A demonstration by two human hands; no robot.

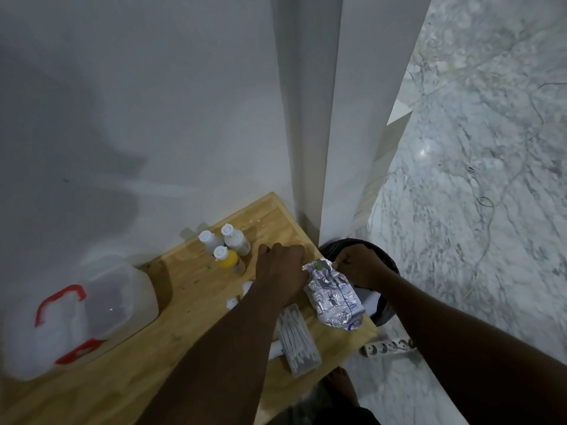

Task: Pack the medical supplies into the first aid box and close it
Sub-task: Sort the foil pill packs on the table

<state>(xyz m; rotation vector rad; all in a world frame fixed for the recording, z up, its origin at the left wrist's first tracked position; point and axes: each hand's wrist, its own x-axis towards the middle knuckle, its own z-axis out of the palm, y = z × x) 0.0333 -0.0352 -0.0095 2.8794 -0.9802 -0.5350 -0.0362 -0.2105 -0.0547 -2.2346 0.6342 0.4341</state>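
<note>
Hands gripping foil pack, wooden table

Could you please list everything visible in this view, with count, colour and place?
Clear plastic first aid box with red latches: one, table's left end.
Small plastic bottles: three, two clear, one yellow, white caps, standing by the wall.
Silver foil packet: one, held at the table's right edge.
Clear pack of white cotton swabs: one, near edge.
Light wooden table: one.
Black bin: one, right of the table.
White power strip: one, floor.
Left hand, right hand: both gripping the packet's top.
</note>
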